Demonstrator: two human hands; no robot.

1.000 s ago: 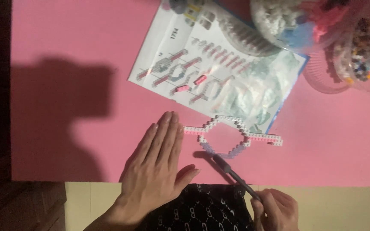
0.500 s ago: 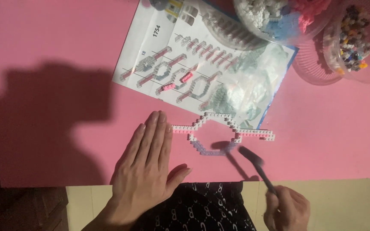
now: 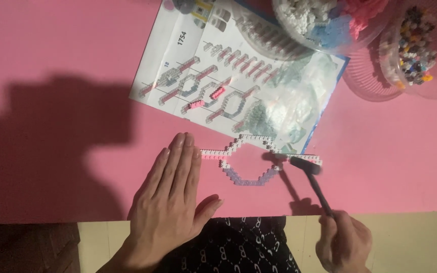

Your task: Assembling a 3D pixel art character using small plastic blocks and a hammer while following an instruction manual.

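My left hand point(image 3: 170, 202) lies flat on the pink table point(image 3: 67, 60), fingers together, its fingertips just left of a small brick build point(image 3: 251, 159). The build is a hexagon-shaped ring of tiny white, pink and lilac bricks with a short arm on each side. My right hand point(image 3: 344, 242) is at the bottom edge, shut on a small dark hammer point(image 3: 313, 182). The hammer's head rests on the right arm of the build.
A printed instruction sheet point(image 3: 188, 65) lies beyond the build, partly under a clear plastic bag point(image 3: 294, 103). Clear tubs of white, blue and pink bricks point(image 3: 324, 23) and mixed coloured bricks point(image 3: 418, 48) stand at the far right.
The hammer head has moved from the lower side of the ring up to the build's right arm. The left hand has stayed flat beside the build.
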